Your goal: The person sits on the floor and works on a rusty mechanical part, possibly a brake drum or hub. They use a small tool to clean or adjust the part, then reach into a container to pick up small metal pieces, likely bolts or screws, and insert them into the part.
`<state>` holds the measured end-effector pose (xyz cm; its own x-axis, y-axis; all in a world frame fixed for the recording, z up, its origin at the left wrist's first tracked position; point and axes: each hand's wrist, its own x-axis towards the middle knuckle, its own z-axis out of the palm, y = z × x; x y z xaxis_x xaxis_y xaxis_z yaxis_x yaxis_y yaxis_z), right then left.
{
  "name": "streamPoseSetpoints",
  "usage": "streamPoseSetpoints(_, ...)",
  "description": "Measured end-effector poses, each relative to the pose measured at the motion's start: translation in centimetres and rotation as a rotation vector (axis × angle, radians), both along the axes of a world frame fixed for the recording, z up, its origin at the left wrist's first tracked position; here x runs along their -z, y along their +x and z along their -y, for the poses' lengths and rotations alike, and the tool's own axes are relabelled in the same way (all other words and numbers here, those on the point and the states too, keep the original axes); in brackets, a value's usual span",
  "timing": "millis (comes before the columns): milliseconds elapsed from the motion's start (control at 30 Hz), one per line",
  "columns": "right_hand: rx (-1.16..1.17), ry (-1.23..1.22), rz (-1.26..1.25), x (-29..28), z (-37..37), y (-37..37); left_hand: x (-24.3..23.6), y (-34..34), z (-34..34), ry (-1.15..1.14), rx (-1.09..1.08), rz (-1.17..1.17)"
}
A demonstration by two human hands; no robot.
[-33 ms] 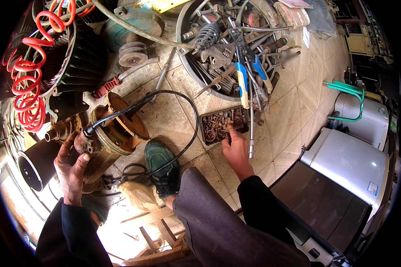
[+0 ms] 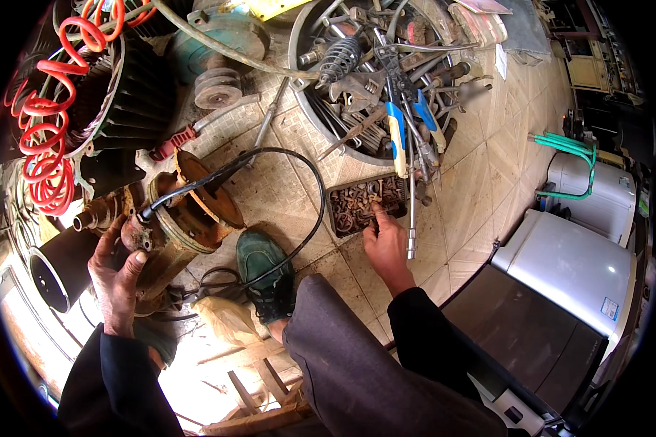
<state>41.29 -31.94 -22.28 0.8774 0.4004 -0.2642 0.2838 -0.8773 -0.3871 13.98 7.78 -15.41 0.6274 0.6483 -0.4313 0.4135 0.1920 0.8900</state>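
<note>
My left hand [image 2: 116, 273] grips a rusty rounded cable fitting [image 2: 140, 234], with the thumb on one side and the fingers on the other. A black cable [image 2: 299, 155] runs out of this fitting and loops to the right. Beside it is a rusty flanged metal pump body [image 2: 186, 222]. My right hand [image 2: 386, 244] reaches into a small dark tray [image 2: 334, 218] of rusty nuts and bolts [image 2: 357, 204]. Its fingers are curled, the index fingertip down among the pieces. Whatever lies under the fingertips is hidden.
A round tub [image 2: 297, 44] heaped with wrenches and pliers with blue-and-cream handles [image 2: 396, 135] stands beyond the tray. A long socket bar [image 2: 412, 233] sticks out over the floor. Left are a coiled red hose [image 2: 51, 127] and a finned motor casing [image 2: 135, 102]. My green shoe [image 2: 262, 266] is between my hands.
</note>
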Motion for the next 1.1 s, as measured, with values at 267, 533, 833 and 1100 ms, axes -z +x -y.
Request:
streamPoseSetpoints(267, -0.054, 0.086, 0.031, 0.5, -0.2, 0.5, 0.1, 0.2, 0.1, 0.019, -0.008, 0.018)
streamPoseSetpoints(533, -0.120, 0.027, -0.074, -1.3, -0.9, 1.1, -0.4, 0.7, 0.4, 0.062, -0.024, -0.014)
streamPoseSetpoints(833, -0.073, 0.035, -0.011, -0.3, -0.1, 0.7, -0.8, 1.1, 0.5, 0.064, -0.021, -0.012)
streamPoseSetpoints(1100, -0.009, -0.010, 0.197, 1.9, 2.6, 2.3, -0.2, 0.3, 0.1, 0.101, 0.011, -0.033)
